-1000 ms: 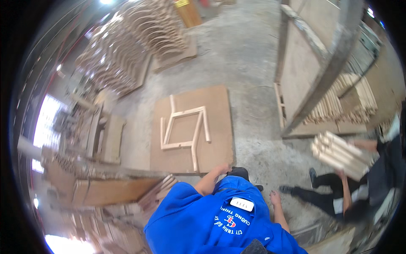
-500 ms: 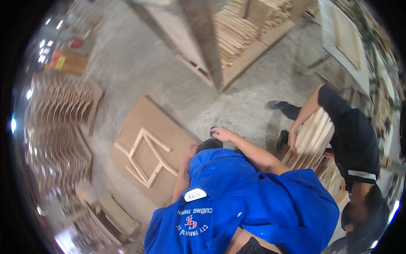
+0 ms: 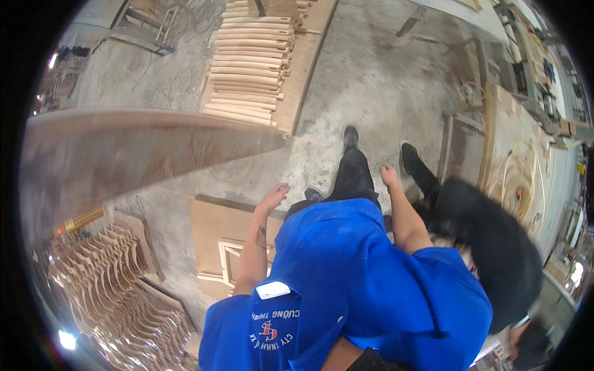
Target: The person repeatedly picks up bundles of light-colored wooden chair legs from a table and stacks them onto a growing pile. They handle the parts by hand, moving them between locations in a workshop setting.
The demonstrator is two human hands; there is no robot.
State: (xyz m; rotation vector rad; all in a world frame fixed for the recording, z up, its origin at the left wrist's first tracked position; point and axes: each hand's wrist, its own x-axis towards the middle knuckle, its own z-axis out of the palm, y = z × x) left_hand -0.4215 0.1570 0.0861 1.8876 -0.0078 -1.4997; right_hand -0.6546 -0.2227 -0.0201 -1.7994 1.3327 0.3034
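Observation:
My left hand hangs in the air beside my left thigh, above the floor, its fingers apart and nothing in them. Below and left of it, a pale wooden frame lies on a brown board; my left forearm hides part of both. On the other side, my right hand hangs near my right thigh. Its fingers are loosely bent and apart, with no object visible in them. Neither hand touches anything that I can see.
Several pale wooden rods lie in rows on a board ahead. A blurred upright panel juts in from the left. Stacked curved wooden parts stand at the lower left. A person in black bends close on my right. Past them is a coiled hose.
My view has swung to the left panel and rods. My hands have moved apart, the right one away from my front. One leg is stepping forward. The co-worker's wooden pieces have left view.

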